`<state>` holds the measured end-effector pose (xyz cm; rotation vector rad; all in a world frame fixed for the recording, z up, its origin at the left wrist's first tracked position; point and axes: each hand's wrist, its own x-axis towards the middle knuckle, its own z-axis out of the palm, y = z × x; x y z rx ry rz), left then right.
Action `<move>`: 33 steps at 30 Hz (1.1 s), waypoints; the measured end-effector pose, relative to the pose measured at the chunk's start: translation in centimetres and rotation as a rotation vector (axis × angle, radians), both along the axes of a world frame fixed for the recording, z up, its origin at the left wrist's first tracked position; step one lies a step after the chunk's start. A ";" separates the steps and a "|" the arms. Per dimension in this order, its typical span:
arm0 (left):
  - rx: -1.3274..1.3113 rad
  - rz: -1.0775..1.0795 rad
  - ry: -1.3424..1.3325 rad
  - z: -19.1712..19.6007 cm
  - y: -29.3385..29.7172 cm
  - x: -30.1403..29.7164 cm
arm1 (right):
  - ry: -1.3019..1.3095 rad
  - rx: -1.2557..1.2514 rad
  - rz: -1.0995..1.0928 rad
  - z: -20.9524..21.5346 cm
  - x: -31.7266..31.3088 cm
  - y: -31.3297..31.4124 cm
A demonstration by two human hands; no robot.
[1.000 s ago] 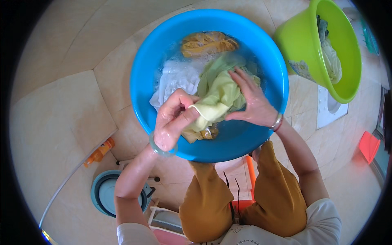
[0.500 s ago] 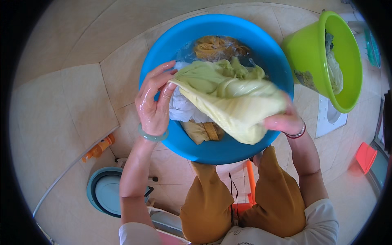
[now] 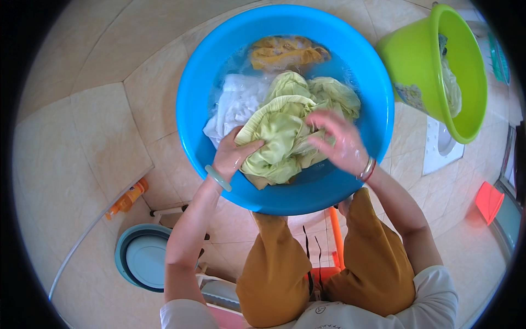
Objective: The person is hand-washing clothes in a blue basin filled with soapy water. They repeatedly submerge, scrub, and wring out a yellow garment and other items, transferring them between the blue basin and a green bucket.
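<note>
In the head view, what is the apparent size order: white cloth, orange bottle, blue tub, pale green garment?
Largest to smallest:
Blue tub
Pale green garment
White cloth
Orange bottle

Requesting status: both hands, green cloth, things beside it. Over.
Left hand holds green cloth. Right hand open, blurred, close by. Cloth bunched in blue basin, white cloth alongside.
</note>
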<state>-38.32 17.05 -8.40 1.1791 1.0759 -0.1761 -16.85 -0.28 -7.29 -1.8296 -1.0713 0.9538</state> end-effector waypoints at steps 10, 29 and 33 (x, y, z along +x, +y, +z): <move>1.121 -0.027 0.010 3.3 -0.1 3.6 | -0.253 -0.142 -0.125 -3.7 0.9 3.8; 0.793 -0.590 -0.208 -0.3 -6.7 5.4 | -0.542 0.542 0.236 6.3 -1.2 2.7; 0.447 -0.498 -0.453 1.0 -4.5 6.2 | -0.596 0.644 0.270 10.5 -1.8 1.8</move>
